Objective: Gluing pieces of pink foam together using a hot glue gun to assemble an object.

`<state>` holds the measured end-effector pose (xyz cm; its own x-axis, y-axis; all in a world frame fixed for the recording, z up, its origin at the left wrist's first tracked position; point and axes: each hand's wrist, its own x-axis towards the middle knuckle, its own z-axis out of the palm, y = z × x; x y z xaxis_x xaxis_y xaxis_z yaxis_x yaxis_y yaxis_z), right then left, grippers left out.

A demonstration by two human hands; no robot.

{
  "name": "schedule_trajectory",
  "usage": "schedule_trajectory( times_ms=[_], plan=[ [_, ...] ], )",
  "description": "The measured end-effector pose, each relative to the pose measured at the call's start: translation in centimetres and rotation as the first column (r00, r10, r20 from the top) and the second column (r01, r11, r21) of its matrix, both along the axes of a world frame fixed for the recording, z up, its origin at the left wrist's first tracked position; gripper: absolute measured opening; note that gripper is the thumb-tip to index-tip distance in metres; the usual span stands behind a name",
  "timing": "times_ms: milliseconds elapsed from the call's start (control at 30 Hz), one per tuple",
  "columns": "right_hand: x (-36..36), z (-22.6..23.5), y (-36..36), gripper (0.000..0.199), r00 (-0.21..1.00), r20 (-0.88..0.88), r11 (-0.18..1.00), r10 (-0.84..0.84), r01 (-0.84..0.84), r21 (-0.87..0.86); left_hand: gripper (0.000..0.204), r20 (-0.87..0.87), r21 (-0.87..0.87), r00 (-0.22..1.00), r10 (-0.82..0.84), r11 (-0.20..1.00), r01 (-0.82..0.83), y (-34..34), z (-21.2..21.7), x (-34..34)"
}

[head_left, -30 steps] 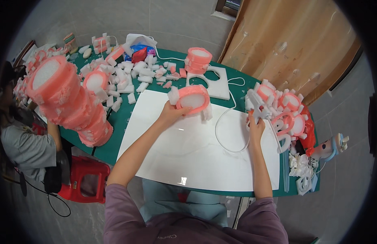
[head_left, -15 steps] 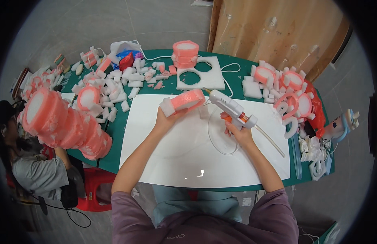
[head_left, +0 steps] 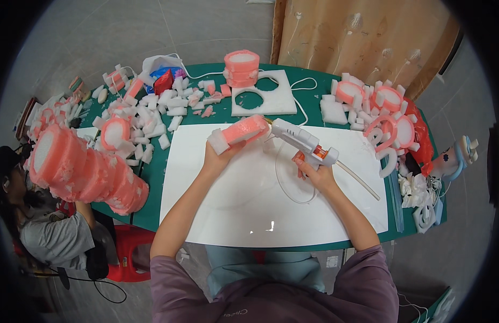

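My left hand (head_left: 216, 157) holds a pink and white foam ring piece (head_left: 239, 132) tilted above the white sheet (head_left: 249, 204). A white glue gun (head_left: 302, 141) with an orange trigger is gripped in my right hand (head_left: 315, 173); its nozzle points left and touches the foam piece's right end. A clear glue stick (head_left: 358, 180) juts from the back of the gun, and its white cord (head_left: 286, 183) loops over the sheet.
A green table (head_left: 152, 207) carries loose white foam blocks (head_left: 163, 110), a foam slab with round cut-outs (head_left: 265, 99), a finished pink ring stack (head_left: 241, 67) and pink rings (head_left: 386, 116) at right. A long pink foam stack (head_left: 82, 169) is held by a seated person (head_left: 50, 237) at left.
My right hand picked up the glue gun and brought its nozzle to the foam piece. My left hand tipped the foam ring on its side.
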<state>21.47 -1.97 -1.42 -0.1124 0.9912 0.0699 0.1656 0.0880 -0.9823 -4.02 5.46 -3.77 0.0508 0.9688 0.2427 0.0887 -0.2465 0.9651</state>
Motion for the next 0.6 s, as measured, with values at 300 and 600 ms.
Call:
schedule_trajectory(
  times_ms=[300, 600],
  plan=[
    [-0.1, 0.6, -0.1, 0.019, 1.000, -0.004, 0.999, 0.015, -0.016, -0.034, 0.029, -0.007, 0.030, 1.000, -0.004, 1.000, 0.004, 0.2, -0.1, -0.1],
    [0.1, 0.2, -0.2, 0.020, 0.999, -0.032, 1.000, 0.004, -0.005, -0.021, 0.027, -0.027, 0.026, 1.000, 0.015, 1.000, -0.014, -0.2, 0.9, -0.1]
  ],
)
